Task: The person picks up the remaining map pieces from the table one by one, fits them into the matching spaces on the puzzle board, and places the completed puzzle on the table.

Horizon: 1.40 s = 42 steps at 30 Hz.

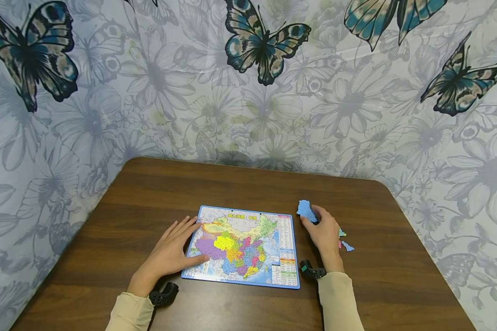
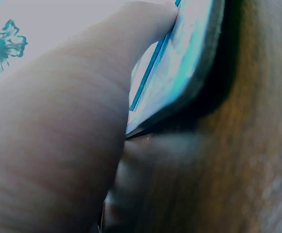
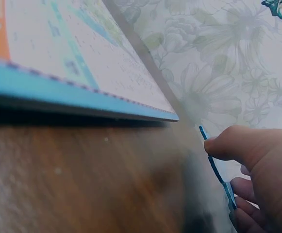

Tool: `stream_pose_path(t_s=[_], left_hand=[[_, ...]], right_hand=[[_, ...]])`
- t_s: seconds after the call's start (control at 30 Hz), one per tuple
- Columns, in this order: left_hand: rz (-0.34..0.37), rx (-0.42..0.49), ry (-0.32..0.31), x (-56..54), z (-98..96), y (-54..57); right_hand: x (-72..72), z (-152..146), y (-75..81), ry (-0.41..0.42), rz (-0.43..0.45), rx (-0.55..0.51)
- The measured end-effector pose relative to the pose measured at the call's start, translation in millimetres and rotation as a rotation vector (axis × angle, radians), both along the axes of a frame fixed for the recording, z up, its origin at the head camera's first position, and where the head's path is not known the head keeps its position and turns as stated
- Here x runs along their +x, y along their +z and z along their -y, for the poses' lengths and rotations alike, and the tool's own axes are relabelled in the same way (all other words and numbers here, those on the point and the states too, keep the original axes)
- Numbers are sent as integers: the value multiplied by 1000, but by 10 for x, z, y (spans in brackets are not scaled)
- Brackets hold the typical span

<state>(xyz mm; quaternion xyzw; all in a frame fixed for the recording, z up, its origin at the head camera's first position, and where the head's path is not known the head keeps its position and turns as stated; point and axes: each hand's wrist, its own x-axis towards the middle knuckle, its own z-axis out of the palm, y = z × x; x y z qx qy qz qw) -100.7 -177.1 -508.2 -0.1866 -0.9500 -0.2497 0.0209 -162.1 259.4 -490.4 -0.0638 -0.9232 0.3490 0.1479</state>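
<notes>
A map puzzle board (image 1: pixel 287 248) with a blue border lies flat on the table. Colourful map pieces fill much of it, and a pale patch shows near the top of the map. My left hand (image 1: pixel 171 250) rests on the board's left edge, fingers spread and fairly straight; its thumb (image 2: pixel 150 22) touches the board in the left wrist view. To the right of the board, my right hand (image 1: pixel 325 232) pinches a blue puzzle piece (image 1: pixel 305 210) between thumb and fingers. The right wrist view shows this piece (image 3: pixel 215 167) edge-on, thin and held off the board.
Several small puzzle pieces, among them a blue one (image 1: pixel 347 246) and a green one (image 1: pixel 342 232), lie right of my right hand, partly hidden by it. The brown wooden table (image 1: pixel 170 184) ends at a wall covering (image 1: pixel 170 115) with flowers and butterflies.
</notes>
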Motion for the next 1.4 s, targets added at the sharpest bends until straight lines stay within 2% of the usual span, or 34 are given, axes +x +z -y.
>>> stream_pose_path(t_s=[0.5, 0.9, 1.17, 1.4], left_hand=[[-9, -1, -2, 10, 1, 6], [-7, 2, -4, 11, 0, 3], [-7, 3, -6, 8, -3, 4], [-4, 1, -1, 10, -5, 8]], right_hand=[[16, 92, 54, 18, -18, 1], [37, 204, 134, 117, -35, -34], [41, 247, 142, 164, -12, -51], [25, 284, 136, 197, -20, -29]])
